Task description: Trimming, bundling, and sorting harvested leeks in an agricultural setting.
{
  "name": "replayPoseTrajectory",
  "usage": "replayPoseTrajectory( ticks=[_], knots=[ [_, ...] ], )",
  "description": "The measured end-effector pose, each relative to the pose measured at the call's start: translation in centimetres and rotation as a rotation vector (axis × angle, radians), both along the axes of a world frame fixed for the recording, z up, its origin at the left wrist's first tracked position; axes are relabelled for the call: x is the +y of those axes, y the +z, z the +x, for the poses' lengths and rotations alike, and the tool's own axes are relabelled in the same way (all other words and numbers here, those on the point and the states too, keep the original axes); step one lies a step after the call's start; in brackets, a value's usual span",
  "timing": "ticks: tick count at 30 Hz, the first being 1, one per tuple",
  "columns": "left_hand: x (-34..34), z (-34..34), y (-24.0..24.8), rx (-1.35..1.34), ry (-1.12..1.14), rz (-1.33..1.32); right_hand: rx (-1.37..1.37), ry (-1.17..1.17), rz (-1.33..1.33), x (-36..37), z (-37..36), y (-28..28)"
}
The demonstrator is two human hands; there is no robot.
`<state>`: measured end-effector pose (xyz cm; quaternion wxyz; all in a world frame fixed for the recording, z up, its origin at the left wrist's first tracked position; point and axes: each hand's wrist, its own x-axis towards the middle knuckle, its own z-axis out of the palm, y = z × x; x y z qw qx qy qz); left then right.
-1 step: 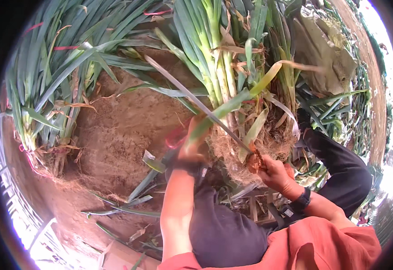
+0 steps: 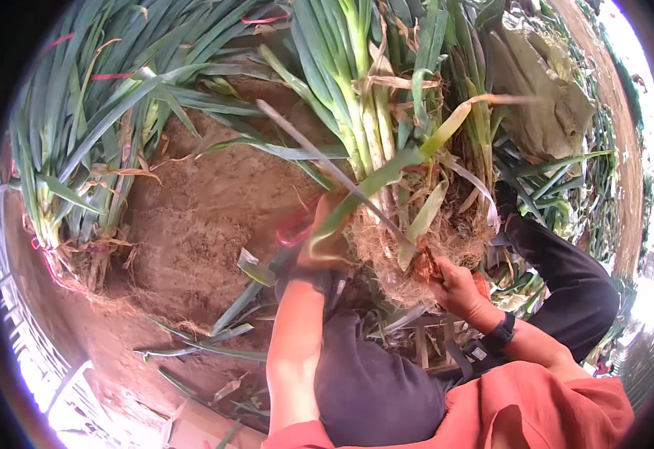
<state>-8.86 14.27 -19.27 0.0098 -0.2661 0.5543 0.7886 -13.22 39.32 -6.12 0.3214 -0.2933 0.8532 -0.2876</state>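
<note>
My right hand [image 2: 459, 288] is closed around the brown, wrapped-looking handle [image 2: 426, 266] of a long thin knife. Its narrow grey blade [image 2: 304, 144] points up and to the left, crossing a long green onion leaf [image 2: 378, 178] with a yellowed end. The lower end of that leaf lies in my left hand [image 2: 322, 228], which is closed and smeared by motion. Just beyond both hands stands a bunch of long green onions [image 2: 364, 127], its pale stalks ending in a tangle of roots [image 2: 402, 273]. A red tie [image 2: 293, 224] shows next to my left hand.
More green onion bundles [image 2: 65, 165] with red ties stand at the left on brown soil [image 2: 192, 202]. Cut leaves [image 2: 215, 348] are scattered on the ground. An olive-coloured sheet [image 2: 544, 90] lies at the right, near my bent leg [image 2: 566, 277]. A cardboard box [image 2: 207, 426] sits lower left.
The knife's tip has shifted slightly right and down. The leaf in my left hand bends a little more near the fingers. My right hand has hardly moved.
</note>
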Motion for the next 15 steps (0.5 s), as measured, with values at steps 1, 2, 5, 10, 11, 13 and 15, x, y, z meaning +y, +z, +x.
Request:
replayPoseTrajectory(
  ticks=[1,2,5,10,11,13,15],
  knots=[
    [0.2,-0.3,0.6,0.068,-0.036,-0.034,0.056,0.007,0.048,0.5,-0.3,-0.8],
    [0.5,-0.3,0.7,-0.009,0.008,0.046,0.073,0.009,0.107,0.1,-0.6,-0.9],
    [1.1,-0.9,0.4,-0.214,0.164,0.226,0.116,-0.010,0.340,-3.6,-2.2,-1.9],
    [1.0,-0.6,-3.4,-0.009,0.020,0.004,0.227,0.037,0.380,-5.1,-2.9,-3.8],
    [1.2,-0.7,-3.9,0.044,-0.001,-0.070,0.240,0.048,0.413,-4.9,-3.1,-3.8],
    [1.6,-0.6,-4.6,0.064,-0.012,-0.141,0.227,0.056,0.429,-4.6,-3.2,-3.8],
    [1.3,-0.8,-5.2,0.031,0.016,-0.197,0.232,0.073,0.430,-4.6,-3.2,-3.8]
  ],
)
